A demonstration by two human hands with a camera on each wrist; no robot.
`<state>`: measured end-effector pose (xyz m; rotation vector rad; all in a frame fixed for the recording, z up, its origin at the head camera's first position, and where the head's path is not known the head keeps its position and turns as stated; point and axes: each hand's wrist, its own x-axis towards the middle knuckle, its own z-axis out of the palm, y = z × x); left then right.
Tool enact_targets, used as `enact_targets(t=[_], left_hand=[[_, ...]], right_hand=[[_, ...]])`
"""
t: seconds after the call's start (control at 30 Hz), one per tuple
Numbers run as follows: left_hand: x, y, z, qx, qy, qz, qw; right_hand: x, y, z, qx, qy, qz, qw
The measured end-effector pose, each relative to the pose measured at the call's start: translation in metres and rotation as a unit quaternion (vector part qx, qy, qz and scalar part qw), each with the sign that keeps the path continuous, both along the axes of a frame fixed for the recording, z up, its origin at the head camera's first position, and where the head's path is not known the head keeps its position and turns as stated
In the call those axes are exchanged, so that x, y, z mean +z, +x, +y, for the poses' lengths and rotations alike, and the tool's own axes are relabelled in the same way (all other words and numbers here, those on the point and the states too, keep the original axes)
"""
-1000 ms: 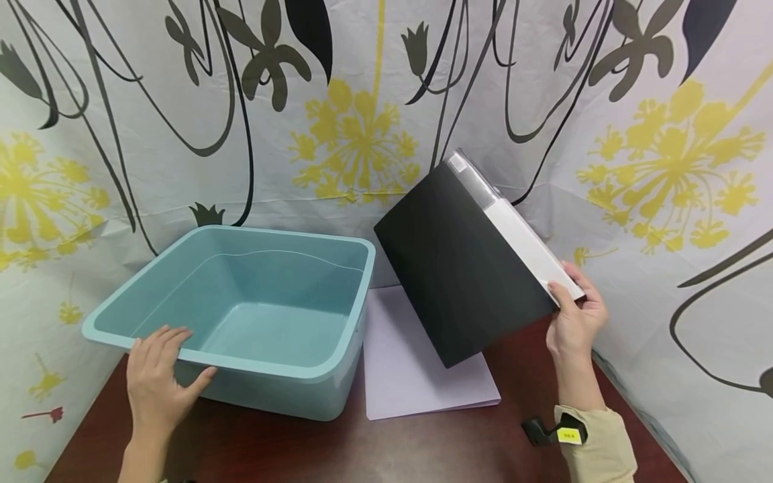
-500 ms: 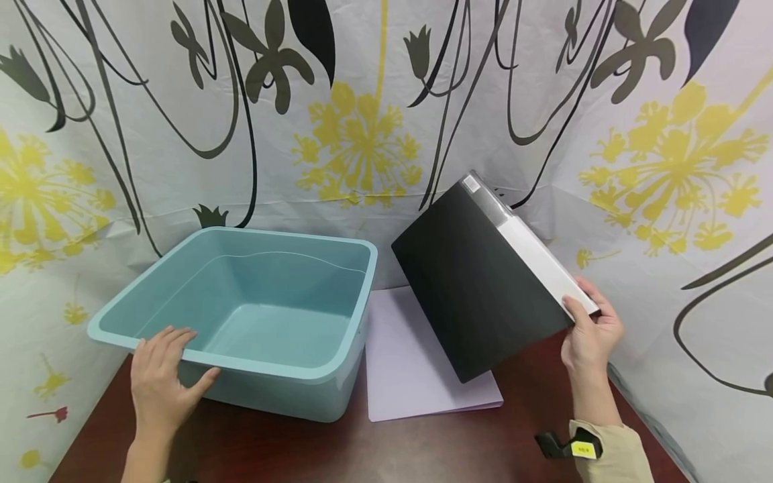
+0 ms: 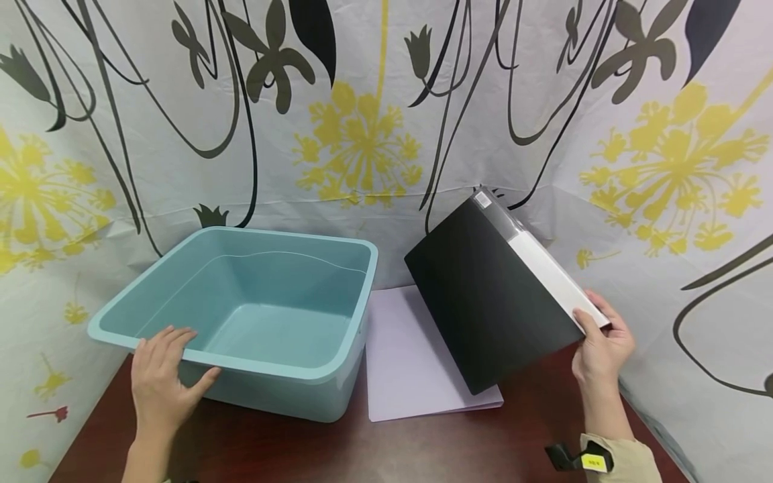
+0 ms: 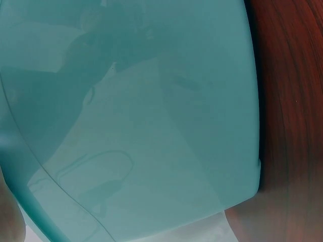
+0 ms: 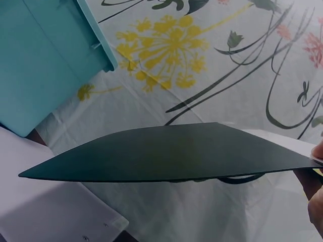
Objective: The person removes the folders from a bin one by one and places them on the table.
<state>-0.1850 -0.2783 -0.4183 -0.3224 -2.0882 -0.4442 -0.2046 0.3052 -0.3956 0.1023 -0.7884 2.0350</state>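
Observation:
A black binder (image 3: 489, 295) with a white and clear spine is tilted above the table, and my right hand (image 3: 604, 345) grips the lower end of that spine. In the right wrist view the binder (image 5: 166, 154) is seen nearly edge-on, with part of my hand at the right edge. My left hand (image 3: 163, 382) holds the near rim of a light blue plastic tub (image 3: 290, 370), fingers over the edge and thumb outside. The left wrist view is mostly the tub's side (image 4: 166, 116). Under the binder lies a pale lilac folder (image 3: 404, 376), partly covered from sight.
The tub stands on a dark reddish-brown table (image 3: 290, 449), just left of the lilac folder. A patterned cloth (image 3: 374, 161) with yellow and grey flowers rises behind and on both sides. A small black device (image 3: 580, 457) sits on the right wrist.
My right hand has brought the black binder lower and to the right, uncovering more cloth behind it. The left hand and tub stay in place.

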Motion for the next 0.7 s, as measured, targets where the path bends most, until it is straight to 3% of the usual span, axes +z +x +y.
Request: enact_targets(t=[0.7], left_hand=[[0.000, -0.001, 0.000, -0.002, 0.002, 0.018, 0.9998]], right_hand=[[-0.016, 0.013, 0.024, -0.025, -0.059, -0.047, 0.997]])
